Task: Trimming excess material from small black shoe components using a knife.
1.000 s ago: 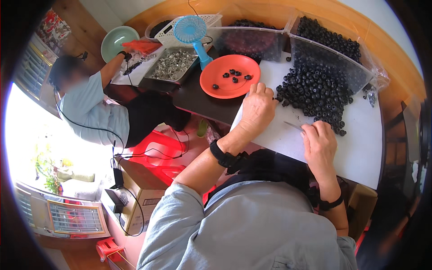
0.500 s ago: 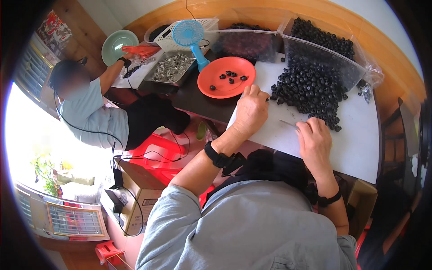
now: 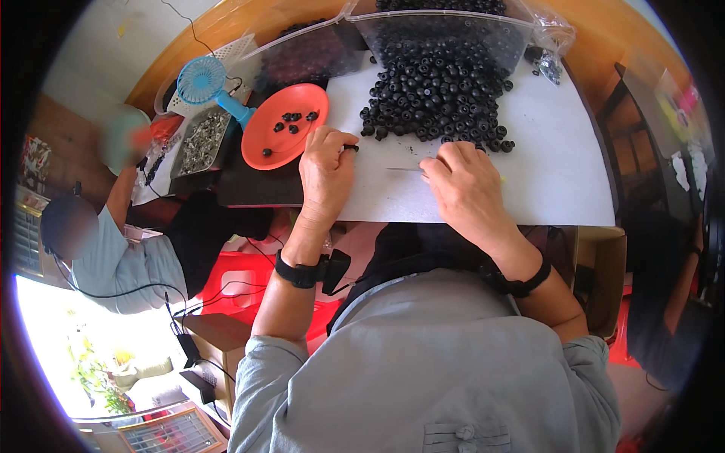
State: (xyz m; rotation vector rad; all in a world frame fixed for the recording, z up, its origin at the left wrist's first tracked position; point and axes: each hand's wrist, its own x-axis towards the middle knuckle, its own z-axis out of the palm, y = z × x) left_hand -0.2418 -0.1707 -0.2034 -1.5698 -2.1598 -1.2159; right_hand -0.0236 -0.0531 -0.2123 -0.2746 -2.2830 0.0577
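My left hand [image 3: 327, 172] is closed, pinching a small round black rubber-like piece [image 3: 350, 147] just right of the red-orange plate [image 3: 257, 145]. In my right hand [image 3: 466, 186] is a thin pointed metal blade [image 3: 404, 169], its tip directed left toward my left hand. A bit of yellow shows at that hand's right side, perhaps the tool's handle. Several black pieces [image 3: 293, 129] lie on the plate. Just beyond my right fingers spreads a heap of similar black pieces [image 3: 434, 90] with holes in them. Both wrists wear black bands.
The heap spills from clear plastic bins [image 3: 521, 38] onto a white-covered tabletop [image 3: 559, 174]. Left of it are a blue fan [image 3: 202, 79] and a metal tray of small silvery parts [image 3: 202, 143]. A co-worker [image 3: 128, 249] sits at left. A plastic bag [image 3: 555, 38] lies far right.
The view has swung, so the table and its things sit further left in it. My hands are slightly further apart, still holding the black piece and the blade.
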